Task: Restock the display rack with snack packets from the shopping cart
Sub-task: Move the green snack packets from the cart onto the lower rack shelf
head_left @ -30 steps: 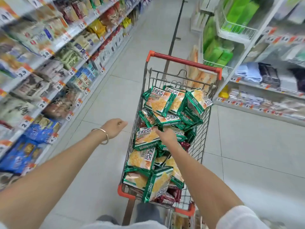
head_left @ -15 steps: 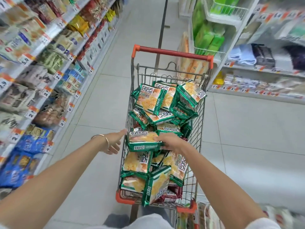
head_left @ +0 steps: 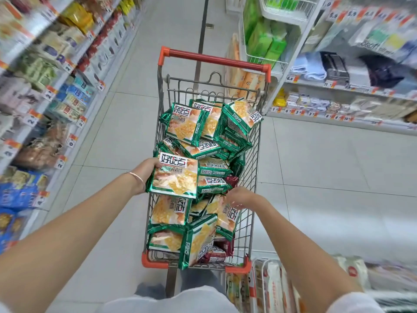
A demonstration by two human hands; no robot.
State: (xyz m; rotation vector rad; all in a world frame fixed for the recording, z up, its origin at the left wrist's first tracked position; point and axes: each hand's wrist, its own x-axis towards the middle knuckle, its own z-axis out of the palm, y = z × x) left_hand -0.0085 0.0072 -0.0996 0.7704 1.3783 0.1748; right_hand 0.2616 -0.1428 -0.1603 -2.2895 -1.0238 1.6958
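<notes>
A wire shopping cart (head_left: 160, 91) with a red handle stands in the aisle ahead of me, piled with several green snack packets (head_left: 191, 125). My left hand (head_left: 144, 171) grips one green packet (head_left: 174, 177) by its left edge, held above the cart's left side. My right hand (head_left: 241, 197) reaches down among the packets in the cart's middle; its fingers are blurred and partly hidden, so its hold is unclear. The display rack (head_left: 56, 91) full of snacks runs along my left.
Shelves of household goods (head_left: 338, 86) line the right side, with a wire basket of green packs (head_left: 266, 41) above. Another rack of packets (head_left: 270, 285) stands close by my right leg. Tiled floor (head_left: 112, 154) lies between cart and left rack.
The packet my right hand lifted has passed to my left hand, which now holds it over the cart's left side. My right hand dropped back into the pile.
</notes>
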